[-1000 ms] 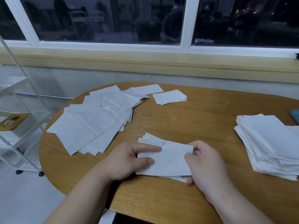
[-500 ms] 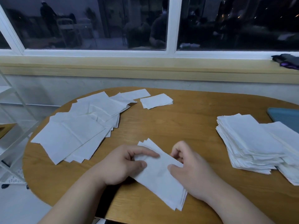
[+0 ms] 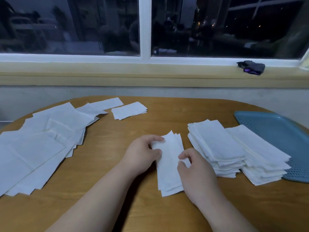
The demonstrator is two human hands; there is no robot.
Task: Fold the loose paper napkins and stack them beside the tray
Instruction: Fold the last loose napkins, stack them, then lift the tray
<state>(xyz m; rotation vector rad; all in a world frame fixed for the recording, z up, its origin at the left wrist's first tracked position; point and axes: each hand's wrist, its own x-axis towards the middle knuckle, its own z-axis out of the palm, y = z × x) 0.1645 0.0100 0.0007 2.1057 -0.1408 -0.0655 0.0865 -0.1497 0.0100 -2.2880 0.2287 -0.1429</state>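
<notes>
Left hand [image 3: 142, 154], right hand [image 3: 196, 176] pinching folded napkin [image 3: 168, 166], wooden table [image 3: 167, 114], dark window [image 3: 75, 25]

dark window [image 3: 217, 27], yellow sill [image 3: 117, 71], wooden table [image 3: 167, 114]

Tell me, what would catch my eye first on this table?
At the near centre, the left hand and right hand pinch a folded napkin lying on the wooden table. To their left sprawls a wide heap of loose napkins, unfolded. To the right stand two stacks of folded napkins, the outer one reaching the rim of a blue tray.
</notes>
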